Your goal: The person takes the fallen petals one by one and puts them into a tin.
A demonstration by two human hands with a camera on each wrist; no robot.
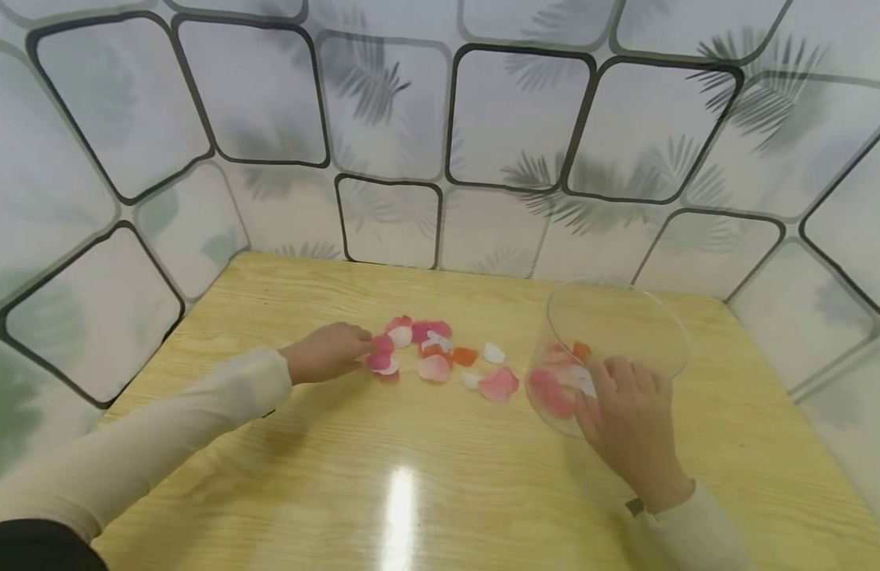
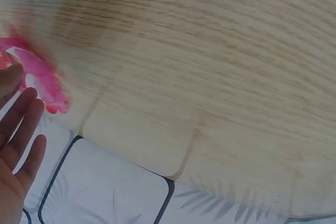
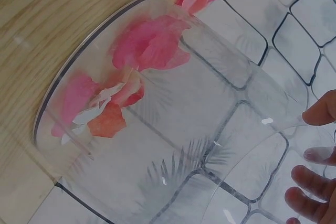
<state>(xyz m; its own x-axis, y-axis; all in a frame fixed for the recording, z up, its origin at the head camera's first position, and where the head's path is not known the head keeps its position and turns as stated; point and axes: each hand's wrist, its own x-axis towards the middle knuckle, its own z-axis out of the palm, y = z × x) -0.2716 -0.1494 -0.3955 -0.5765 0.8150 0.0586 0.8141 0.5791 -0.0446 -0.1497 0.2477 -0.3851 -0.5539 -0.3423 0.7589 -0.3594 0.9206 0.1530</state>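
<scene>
Loose flower petals [image 1: 434, 367] in pink, white and orange lie in the middle of the wooden table. My left hand [image 1: 331, 353] is at the left end of this group, its fingertips beside the deep pink petals [image 2: 39, 74]; whether they touch is unclear. In the left wrist view its fingers are apart and fairly straight. With my right hand [image 1: 629, 420] I hold the near rim of a clear round container [image 1: 536, 349], thumb and fingers on either side of the wall. Several pink, orange and white petals [image 3: 152, 43] show through that wall, low in the container.
The wooden table [image 1: 304, 484] reaches a patterned wall covering [image 1: 390, 222] at the back and on both sides. A pink petal [image 1: 500, 385] and a white petal [image 1: 493, 353] lie just left of the container. Light glares off the table's front middle.
</scene>
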